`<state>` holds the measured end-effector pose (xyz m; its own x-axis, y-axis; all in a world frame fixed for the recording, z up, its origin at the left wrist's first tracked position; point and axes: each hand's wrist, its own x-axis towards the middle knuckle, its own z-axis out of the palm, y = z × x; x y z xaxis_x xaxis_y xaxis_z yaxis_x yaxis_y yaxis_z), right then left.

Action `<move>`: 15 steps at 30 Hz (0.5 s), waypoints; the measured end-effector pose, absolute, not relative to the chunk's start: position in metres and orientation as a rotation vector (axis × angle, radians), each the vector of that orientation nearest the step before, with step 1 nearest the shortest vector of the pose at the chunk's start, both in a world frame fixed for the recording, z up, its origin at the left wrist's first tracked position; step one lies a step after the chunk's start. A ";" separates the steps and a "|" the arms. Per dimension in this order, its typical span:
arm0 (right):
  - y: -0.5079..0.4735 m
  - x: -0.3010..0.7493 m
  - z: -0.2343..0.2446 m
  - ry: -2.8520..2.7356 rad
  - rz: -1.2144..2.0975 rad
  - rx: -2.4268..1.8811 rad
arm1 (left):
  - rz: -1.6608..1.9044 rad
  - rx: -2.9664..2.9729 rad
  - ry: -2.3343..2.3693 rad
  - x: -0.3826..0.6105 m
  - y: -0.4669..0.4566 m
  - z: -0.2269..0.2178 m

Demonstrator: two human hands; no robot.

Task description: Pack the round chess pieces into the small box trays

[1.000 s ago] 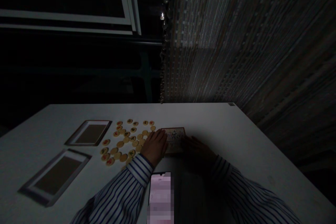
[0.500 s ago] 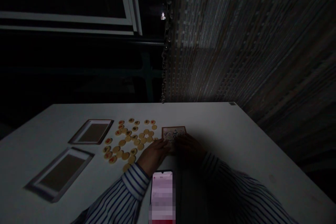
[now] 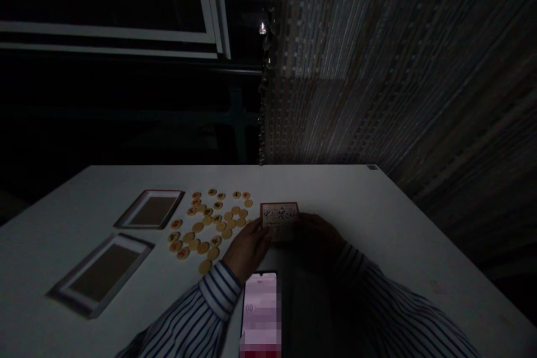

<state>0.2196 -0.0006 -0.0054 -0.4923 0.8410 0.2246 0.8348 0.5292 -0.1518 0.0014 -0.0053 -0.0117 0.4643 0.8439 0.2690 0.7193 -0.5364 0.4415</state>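
Observation:
My left hand point(image 3: 247, 249) grips the left edge of a small folded Chinese chess board point(image 3: 279, 224), which has a reddish-brown border and dark calligraphy on its face. At its right edge is my right hand point(image 3: 321, 233), in deep shadow, with its fingers closed on that side. Left of my hands, several round wooden Chinese chess pieces point(image 3: 203, 247) lie scattered, some showing red or dark characters and others plain. A phone point(image 3: 260, 307) with a lit pinkish screen lies below the board, close to my left sleeve.
Two shallow open box halves lie at the left, a farther tray point(image 3: 168, 221) and a nearer tray point(image 3: 94, 307). They rest on the white table point(image 3: 403, 268). Behind it hang a string curtain point(image 3: 335, 67) and a dark window with a pale frame point(image 3: 168, 34).
My right hand has slid outward from the board's face to its right edge, uncovering more of the writing. My left hand has shifted slightly to the board's left edge.

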 end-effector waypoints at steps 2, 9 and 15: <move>0.003 0.220 -0.006 -2.501 0.030 -1.404 | 0.671 2.382 1.365 0.004 -0.007 -0.012; 0.009 0.220 -0.018 -2.448 0.121 -1.561 | 0.642 2.330 1.465 0.010 -0.006 -0.019; 0.007 0.224 -0.014 -2.305 0.199 -1.747 | 0.612 2.297 1.434 0.015 -0.004 -0.014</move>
